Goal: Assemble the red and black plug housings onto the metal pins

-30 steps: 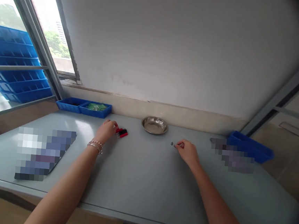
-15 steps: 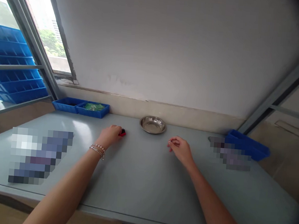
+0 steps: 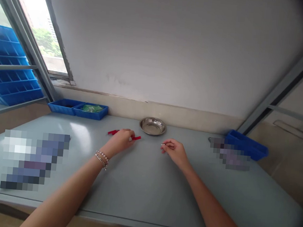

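My left hand (image 3: 120, 142), with bracelets at the wrist, is closed on a small red stick-shaped part (image 3: 136, 138) whose tip pokes out to the right. A second red piece (image 3: 112, 132) lies on the grey table (image 3: 145, 183) just behind that hand. My right hand (image 3: 174, 151) is pinched on a tiny metal piece (image 3: 163, 144) at its fingertips. The two hands are close together, a little in front of a round steel dish (image 3: 153, 126).
Two blue trays (image 3: 77, 108) stand at the back left by the window, one with green parts. A blue bin (image 3: 245, 145) is at the back right. Blurred patches lie on the table at left and right. Stacked blue trays show beyond the window frame.
My left hand left the red and black pieces and moved right holding a red part. My right hand picked up the small metal piece and moved left toward it.
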{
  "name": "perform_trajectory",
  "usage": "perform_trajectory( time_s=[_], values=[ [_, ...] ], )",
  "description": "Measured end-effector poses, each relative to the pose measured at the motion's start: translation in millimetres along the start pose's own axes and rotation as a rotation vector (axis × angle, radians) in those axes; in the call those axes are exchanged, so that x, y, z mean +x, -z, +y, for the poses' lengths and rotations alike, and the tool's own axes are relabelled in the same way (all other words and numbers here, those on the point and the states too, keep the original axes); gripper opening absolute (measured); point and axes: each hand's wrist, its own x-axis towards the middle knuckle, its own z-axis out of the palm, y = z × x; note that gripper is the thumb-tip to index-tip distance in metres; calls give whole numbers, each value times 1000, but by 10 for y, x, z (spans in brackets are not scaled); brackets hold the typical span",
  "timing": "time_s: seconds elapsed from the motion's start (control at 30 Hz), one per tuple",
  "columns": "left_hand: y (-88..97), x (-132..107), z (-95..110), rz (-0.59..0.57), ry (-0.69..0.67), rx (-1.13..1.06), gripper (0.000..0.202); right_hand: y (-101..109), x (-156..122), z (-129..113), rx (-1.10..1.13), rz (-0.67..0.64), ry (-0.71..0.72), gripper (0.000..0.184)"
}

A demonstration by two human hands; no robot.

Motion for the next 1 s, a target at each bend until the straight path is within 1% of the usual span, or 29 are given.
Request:
perform_trajectory(
  time_s=[0.1, 0.2, 0.33, 0.57, 0.77, 1.0],
  values=[
    [-63, -37, 193, 14, -188, -137, 14, -67, -33, -21, 30, -39, -22, 19],
    [-111, -80, 314, 38, -273, -155, 16, -117, -59, -14, 65, -79, -16, 20],
    [-127, -107, 368, 65, -290, -184, 15, -149, -70, 13, 106, -110, 8, 20],
    [-122, -122, 406, 76, -284, -243, 13, -157, -77, -14, 101, -89, 0, 20],
    [-128, -121, 416, 48, -276, -246, 14, -160, -84, -40, 94, -82, 8, 21],
    [-138, -121, 422, 46, -273, -233, 14, -165, -84, -10, 119, -100, 4, 17]
  ],
)
